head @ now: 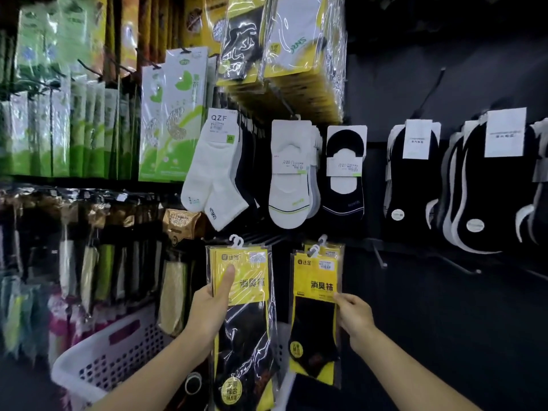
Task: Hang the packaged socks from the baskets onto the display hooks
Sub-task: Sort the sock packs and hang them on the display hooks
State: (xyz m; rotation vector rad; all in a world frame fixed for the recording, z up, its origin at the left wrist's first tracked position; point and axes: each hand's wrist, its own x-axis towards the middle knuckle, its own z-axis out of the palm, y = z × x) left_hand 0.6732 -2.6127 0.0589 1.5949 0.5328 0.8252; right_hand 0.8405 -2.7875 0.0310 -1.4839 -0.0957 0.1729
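My left hand (212, 307) grips a stack of yellow-and-black sock packs (243, 321) by its left edge, thumb pressed on the yellow card. White plastic hangers top the stack near a dark display hook (261, 237). My right hand (354, 317) pinches the right edge of other yellow sock packs (315, 307). Those packs hang by white hangers from a hook (321, 241). A white perforated basket (112, 351) sits low on the left, under my left arm.
Above hang white ankle socks (213, 173), white and black no-show socks (292, 173), and more yellow packs (281, 40). Green insole packs (175, 114) fill the left wall. Bare hooks (382, 261) jut from the dark panel on the right.
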